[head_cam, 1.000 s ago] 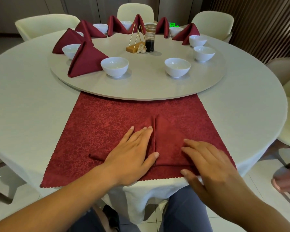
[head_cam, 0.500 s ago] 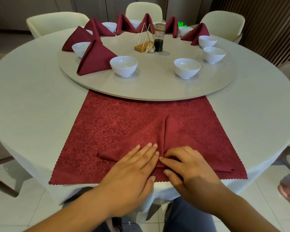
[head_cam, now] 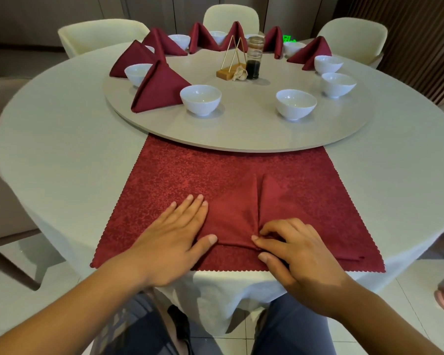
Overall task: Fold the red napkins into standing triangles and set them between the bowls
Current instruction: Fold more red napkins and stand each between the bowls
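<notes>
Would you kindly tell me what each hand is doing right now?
Left hand: open, pressing flat on the napkin.
Right hand: closed, pinching the napkin's fold.

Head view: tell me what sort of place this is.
Probably a restaurant dining room: a large round table with a turntable, white bowls and folded red napkins set around its rim, and cushioned chairs beyond.

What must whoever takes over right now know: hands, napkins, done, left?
Left hand: flat, pressing the napkin's left flap.
Right hand: pinches its bottom centre fold.
Napkin lies part-folded on the red mat at the table edge.
Done: seven triangles stand by the left and far bowls.
Left: finish folding, stand it between the two front bowls; right-side gaps are bare too.
</notes>
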The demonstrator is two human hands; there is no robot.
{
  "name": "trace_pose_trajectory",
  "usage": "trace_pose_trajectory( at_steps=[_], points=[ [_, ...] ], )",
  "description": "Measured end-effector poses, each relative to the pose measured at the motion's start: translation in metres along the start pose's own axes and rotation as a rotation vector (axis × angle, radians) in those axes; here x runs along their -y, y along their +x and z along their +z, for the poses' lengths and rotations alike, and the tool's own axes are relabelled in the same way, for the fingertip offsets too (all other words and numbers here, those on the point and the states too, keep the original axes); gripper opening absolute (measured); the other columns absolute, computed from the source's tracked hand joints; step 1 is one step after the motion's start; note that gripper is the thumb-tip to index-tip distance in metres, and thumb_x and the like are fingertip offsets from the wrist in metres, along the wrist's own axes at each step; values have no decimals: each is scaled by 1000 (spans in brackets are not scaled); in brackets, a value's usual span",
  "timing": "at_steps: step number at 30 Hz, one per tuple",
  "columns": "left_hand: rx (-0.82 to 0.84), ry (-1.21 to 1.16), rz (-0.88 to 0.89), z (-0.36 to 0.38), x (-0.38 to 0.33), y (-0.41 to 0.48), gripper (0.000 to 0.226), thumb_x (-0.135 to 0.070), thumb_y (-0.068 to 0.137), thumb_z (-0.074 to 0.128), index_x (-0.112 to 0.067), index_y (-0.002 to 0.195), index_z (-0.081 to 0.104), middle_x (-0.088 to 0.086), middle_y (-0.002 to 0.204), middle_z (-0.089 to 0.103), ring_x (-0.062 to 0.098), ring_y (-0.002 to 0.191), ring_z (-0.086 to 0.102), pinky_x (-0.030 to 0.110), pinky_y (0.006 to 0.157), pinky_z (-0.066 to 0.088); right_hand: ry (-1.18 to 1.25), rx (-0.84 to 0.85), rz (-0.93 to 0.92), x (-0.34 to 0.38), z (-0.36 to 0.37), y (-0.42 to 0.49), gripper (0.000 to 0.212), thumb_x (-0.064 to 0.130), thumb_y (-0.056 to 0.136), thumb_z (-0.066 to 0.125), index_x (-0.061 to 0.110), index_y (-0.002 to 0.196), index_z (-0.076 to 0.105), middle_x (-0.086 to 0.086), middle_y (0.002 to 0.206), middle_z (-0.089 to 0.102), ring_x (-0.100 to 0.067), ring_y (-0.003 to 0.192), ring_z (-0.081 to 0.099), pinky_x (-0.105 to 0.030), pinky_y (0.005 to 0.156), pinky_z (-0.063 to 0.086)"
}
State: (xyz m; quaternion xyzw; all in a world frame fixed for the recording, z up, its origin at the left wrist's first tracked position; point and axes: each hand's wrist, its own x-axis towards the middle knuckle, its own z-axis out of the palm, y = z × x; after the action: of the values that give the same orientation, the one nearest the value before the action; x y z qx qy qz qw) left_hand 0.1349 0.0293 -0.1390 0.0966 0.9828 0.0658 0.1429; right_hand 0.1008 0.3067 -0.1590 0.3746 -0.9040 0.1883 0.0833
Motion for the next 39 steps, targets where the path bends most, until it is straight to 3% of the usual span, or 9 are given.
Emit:
trace_pose_trajectory(
  at_steps=[4,7,11,19,29,32,35,37,39],
  points=[
    [-29,51,-17,-6,2,5,82,-62,89,-9,-21,159,-17,-5,165,-27,6,148,-32,31,122,-19,18,14,-5,-2,0,1,36,44,100,45,32,123,69,20,119,54,-7,111,49,-35,88,45],
    [-93,-55,244,-25,-10,15,75,-35,90,12,-24,162,-6,-7,167,-22,1,149,-29,22,119,-21,1,4,-16,-2,1,-2,38,44,98,47,31,127,67,18,122,54,-8,112,50,-35,89,45],
    [-13,-202,518,-38,-34,43,74,-2,96,37,-25,163,14,-14,168,-5,-6,151,-16,13,119,-14,-46,15,-43,-3,0,-7,40,44,97,49,30,132,64,16,125,54,-9,114,48,-31,89,41],
    [-12,-31,417,-26,-38,96,67,-36,99,20,-21,164,9,-6,170,-7,1,153,-13,23,124,-10,-29,15,-54,-5,0,-9,39,42,99,49,29,134,62,16,127,54,-8,117,47,-32,90,41],
    [-110,20,430,-31,-24,115,75,-54,105,35,-18,164,6,0,171,-5,7,156,-5,23,125,-3,-8,58,-37,-4,-4,-9,40,42,102,45,30,137,60,17,129,52,-7,120,45,-33,93,41],
    [-315,-4,470,-28,-23,105,63,-42,102,51,-18,158,33,5,170,17,16,156,13,32,127,11,-6,65,-34,-2,-6,-9,41,44,101,45,31,138,59,17,129,53,-6,120,45,-33,93,43],
    [-521,-139,479,-27,-32,82,21,-32,91,64,-25,111,67,-6,128,57,18,120,49,42,104,42,0,68,-33,0,-9,-9,42,46,101,45,32,138,58,17,130,54,-6,121,46,-32,93,43],
    [-498,-315,462,-23,-40,66,3,-26,91,65,-27,94,67,-14,103,58,10,101,52,39,92,45,15,72,-34,2,-11,-10,42,47,100,47,31,136,59,19,131,55,-5,121,47,-32,95,43],
    [-409,-407,442,-13,-43,55,4,-28,92,66,-31,94,68,-19,100,59,5,100,53,37,93,46,69,65,-30,0,-13,-8,40,45,97,53,31,134,60,21,130,56,-2,122,48,-29,100,42]
  ],
)
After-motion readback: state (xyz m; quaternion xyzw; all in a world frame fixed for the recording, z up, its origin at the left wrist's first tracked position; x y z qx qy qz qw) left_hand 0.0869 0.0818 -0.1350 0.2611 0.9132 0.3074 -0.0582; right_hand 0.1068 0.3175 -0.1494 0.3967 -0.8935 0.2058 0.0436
